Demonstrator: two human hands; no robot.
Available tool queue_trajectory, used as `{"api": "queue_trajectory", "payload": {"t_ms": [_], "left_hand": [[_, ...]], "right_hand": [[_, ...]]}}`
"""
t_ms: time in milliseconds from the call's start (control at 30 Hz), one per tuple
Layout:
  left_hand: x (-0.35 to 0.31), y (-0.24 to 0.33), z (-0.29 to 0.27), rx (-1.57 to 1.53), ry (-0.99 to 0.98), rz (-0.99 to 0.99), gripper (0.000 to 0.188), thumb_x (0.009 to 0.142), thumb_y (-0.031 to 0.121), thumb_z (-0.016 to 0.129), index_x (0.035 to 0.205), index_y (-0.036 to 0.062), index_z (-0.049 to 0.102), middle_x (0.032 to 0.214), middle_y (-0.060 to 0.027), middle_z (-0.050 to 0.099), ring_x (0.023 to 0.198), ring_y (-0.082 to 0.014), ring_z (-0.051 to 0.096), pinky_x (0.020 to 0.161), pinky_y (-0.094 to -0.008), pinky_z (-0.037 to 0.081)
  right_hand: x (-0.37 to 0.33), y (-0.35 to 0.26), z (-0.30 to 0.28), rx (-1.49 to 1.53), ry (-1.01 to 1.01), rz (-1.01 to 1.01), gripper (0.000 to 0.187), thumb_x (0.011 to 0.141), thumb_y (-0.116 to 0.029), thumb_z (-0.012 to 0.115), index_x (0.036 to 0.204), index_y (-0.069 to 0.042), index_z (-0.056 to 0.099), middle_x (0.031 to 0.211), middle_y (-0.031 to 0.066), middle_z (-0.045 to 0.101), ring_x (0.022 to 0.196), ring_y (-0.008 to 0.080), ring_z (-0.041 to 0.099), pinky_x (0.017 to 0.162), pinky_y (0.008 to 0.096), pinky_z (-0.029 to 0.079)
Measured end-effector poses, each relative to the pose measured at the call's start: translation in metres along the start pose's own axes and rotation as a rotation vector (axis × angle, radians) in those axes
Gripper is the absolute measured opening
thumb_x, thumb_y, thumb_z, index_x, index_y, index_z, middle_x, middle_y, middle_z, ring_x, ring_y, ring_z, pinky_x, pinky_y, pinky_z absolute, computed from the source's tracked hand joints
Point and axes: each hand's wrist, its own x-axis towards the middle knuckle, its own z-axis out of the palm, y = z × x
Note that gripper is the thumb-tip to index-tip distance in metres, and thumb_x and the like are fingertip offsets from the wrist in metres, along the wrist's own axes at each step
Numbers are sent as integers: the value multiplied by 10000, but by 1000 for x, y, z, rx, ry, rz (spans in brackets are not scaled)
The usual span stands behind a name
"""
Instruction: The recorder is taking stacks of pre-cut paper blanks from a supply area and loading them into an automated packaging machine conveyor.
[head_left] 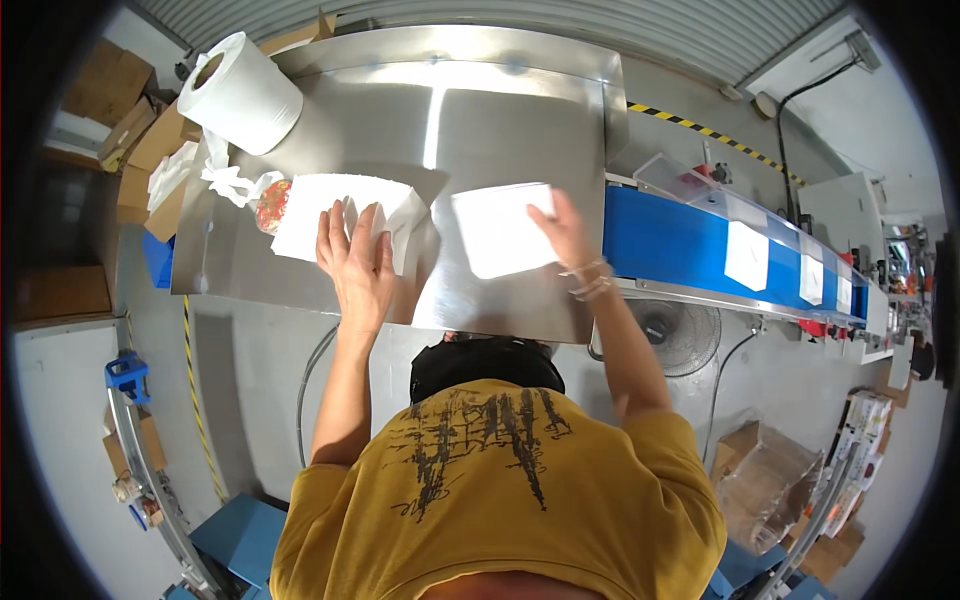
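Left hand (358, 272), fingers spread, tops a white rectangular paper stack (305, 215) lying lengthwise left-to-right, right hand (569, 238), pinch unclear, meets a squarish white sheet (500, 232), brown cardboard box (135, 192) holding crumpled white paper (172, 174).

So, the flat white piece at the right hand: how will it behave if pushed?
The flat white piece would likely slide easily, since it lies on smooth, shiny metal. It probably won't roll or tip: it's low, with straight edges. It's likely light, as it looks thin and papery, though stiffness is hard to tell.
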Motion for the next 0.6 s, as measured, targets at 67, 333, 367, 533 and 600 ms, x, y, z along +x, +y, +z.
{"api": "queue_trajectory", "payload": {"t_ms": [67,333,367,533,600], "left_hand": [[-1,-3,6,-31,7,23,364,846,93,618,1210,108,594,1389,-209,396,1318,-393,314,1068,-507,244],[-4,-1,8,-93,57,17,291,786,20,633,1065,92,670,1354,-169,453,1300,-399,341,1068,-527,239],[-3,2,8,-111,34,27,281,780,16,636,1045,100,677,1366,-166,444,1312,-399,327,1070,-535,225],[-3,0,3,-156,-14,37,229,777,20,643,978,119,692,1418,-155,397,1358,-400,259,1085,-556,157],[2,1,-1,-146,-54,48,203,777,49,661,963,123,695,1449,-163,354,1377,-405,218,1090,-559,137]], "right_hand": [[-16,72,-60,-273,112,56,315,931,-235,593,1153,-15,552,984,30,573,809,122,514,720,303,465],[-46,17,-145,-1280,866,154,454,803,-313,668,1132,-8,591,1112,181,603,1031,328,574,879,390,458],[-37,12,-130,-965,653,57,449,798,-302,680,1136,-22,585,1132,172,597,1048,331,570,886,392,457],[18,-82,29,-162,-343,-130,580,768,-202,750,1288,-133,505,1353,108,462,1193,291,502,954,388,433],[38,-81,65,-152,-443,-250,572,780,-192,738,1289,-115,490,1329,104,469,1157,267,512,923,373,447]]}}
